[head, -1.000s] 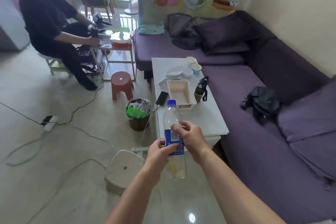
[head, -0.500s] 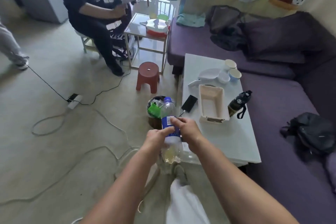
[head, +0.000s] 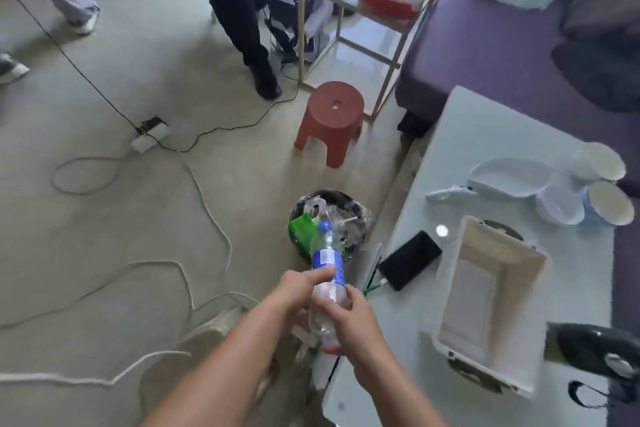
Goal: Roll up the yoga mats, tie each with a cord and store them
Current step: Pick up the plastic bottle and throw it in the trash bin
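both hands hold a clear plastic bottle (head: 327, 262) with a blue cap and label. the left hand (head: 298, 291) has its fingers curled round the label, and the right hand (head: 353, 326) grips the lower body. the bottle tilts cap-first towards a round dark waste bin (head: 301, 204) on the floor beside the white bench (head: 485, 135). a thick white cord (head: 69, 380) lies loose across the floor at the left, well apart from the hands.

bottle (head: 327, 262) base behind fingers (head: 334, 350), black flask (head: 595, 354) (blurred) cut by edge
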Demonstrator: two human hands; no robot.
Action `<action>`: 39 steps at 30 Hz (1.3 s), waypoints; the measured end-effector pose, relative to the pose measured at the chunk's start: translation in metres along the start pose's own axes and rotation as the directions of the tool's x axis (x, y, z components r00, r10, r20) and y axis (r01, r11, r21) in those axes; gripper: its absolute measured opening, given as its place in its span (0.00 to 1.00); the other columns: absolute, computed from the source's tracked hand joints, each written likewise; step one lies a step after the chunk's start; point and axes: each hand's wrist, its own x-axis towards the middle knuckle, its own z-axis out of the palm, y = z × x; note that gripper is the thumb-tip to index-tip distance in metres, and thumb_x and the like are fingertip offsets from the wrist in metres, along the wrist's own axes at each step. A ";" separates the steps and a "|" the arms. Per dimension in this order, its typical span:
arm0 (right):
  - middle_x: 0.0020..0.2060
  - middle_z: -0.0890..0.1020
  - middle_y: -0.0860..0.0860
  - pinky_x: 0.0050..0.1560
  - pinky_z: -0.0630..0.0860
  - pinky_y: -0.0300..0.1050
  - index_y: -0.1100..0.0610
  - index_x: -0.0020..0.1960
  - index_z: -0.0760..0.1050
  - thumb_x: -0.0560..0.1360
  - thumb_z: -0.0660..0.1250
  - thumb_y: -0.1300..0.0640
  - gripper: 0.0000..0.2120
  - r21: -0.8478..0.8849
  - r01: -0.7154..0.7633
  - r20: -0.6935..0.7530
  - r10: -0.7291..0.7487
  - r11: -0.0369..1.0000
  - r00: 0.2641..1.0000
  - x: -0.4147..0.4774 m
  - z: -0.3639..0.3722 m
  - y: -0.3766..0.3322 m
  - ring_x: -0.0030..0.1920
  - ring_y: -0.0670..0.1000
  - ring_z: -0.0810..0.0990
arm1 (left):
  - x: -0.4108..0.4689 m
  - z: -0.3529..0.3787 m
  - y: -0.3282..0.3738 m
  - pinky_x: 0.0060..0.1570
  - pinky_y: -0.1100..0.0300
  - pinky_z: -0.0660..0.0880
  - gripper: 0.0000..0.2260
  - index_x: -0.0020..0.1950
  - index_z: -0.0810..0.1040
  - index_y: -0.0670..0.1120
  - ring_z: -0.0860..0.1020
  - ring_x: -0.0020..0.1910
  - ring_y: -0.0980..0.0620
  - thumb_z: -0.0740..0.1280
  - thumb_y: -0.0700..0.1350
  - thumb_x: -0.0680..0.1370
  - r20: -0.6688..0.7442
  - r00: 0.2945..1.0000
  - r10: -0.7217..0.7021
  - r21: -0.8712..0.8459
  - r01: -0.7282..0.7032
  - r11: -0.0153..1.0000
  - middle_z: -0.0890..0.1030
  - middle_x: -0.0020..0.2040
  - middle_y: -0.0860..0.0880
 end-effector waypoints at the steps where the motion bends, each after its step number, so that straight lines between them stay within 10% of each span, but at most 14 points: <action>1: 0.53 0.82 0.52 0.33 0.80 0.45 0.47 0.58 0.75 0.60 0.75 0.40 0.28 -0.032 0.019 -0.011 -0.020 0.999 1.000 0.026 -0.003 -0.001 0.47 0.51 0.85 | 0.024 0.003 0.006 0.29 0.65 0.75 0.15 0.50 0.85 0.40 0.82 0.28 0.51 0.72 0.52 0.75 -0.006 1.000 0.001 -0.034 -0.001 0.999 0.86 0.38 0.44; 9: 0.52 0.77 0.50 0.51 0.76 0.45 0.53 0.62 0.71 0.67 0.75 0.45 0.28 -0.487 0.185 -0.192 -0.311 0.854 0.931 0.171 -0.028 -0.045 0.49 0.50 0.79 | 0.161 -0.006 0.039 0.35 0.59 0.72 0.20 0.49 0.75 0.43 0.77 0.35 0.47 0.63 0.61 0.80 -0.086 0.994 0.072 -0.150 -0.084 0.985 0.79 0.39 0.44; 19: 0.61 0.71 0.56 0.57 0.72 0.52 0.53 0.66 0.70 0.71 0.71 0.40 0.30 -0.951 0.245 0.137 -0.458 0.186 0.878 0.270 0.033 -0.074 0.60 0.62 0.75 | 0.181 -0.070 0.015 0.46 0.52 0.74 0.23 0.56 0.77 0.45 0.79 0.51 0.44 0.54 0.62 0.83 -0.193 0.975 0.110 -0.353 -0.173 0.919 0.82 0.54 0.44; 33: 0.65 0.68 0.55 0.60 0.73 0.55 0.49 0.76 0.57 0.66 0.68 0.27 0.48 -0.968 0.173 0.070 -0.468 0.180 0.881 0.293 0.024 -0.042 0.64 0.59 0.72 | 0.176 -0.099 -0.010 0.53 0.47 0.75 0.23 0.55 0.79 0.44 0.80 0.55 0.43 0.53 0.61 0.83 -0.272 0.956 0.113 -0.416 -0.223 0.882 0.83 0.54 0.44; 39: 0.56 0.76 0.48 0.50 0.78 0.50 0.49 0.63 0.72 0.78 0.64 0.42 0.18 -0.854 0.363 0.062 -0.619 0.373 0.783 0.222 0.025 0.001 0.52 0.51 0.78 | 0.148 -0.104 -0.037 0.46 0.51 0.74 0.18 0.51 0.79 0.44 0.80 0.47 0.44 0.58 0.56 0.84 -0.313 0.946 0.082 -0.402 -0.211 0.891 0.83 0.51 0.43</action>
